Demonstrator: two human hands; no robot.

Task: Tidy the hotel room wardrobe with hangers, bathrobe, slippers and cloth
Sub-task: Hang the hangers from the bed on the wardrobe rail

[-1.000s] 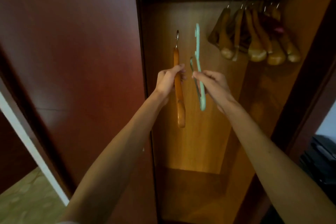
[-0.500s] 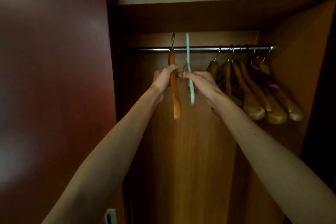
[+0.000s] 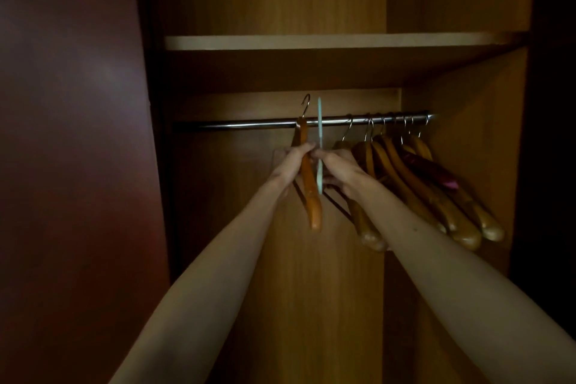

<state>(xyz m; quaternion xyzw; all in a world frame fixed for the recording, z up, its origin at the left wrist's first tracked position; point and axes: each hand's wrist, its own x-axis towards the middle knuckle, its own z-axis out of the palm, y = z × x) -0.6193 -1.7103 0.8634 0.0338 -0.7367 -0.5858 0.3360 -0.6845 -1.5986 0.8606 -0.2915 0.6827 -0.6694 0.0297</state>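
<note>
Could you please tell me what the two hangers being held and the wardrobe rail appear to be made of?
Left hand's hanger: likely varnished wood, glossy orange-brown, with a metal hook. Right hand's hanger: probably plastic, thin, flat, pale mint. Rail: polished metal, seemingly chrome, with bright highlights.

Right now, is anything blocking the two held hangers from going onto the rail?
Nothing visible does. The rail is bare where the wooden hanger and green hanger are raised; the hung wooden hangers crowd only its right end.
</note>
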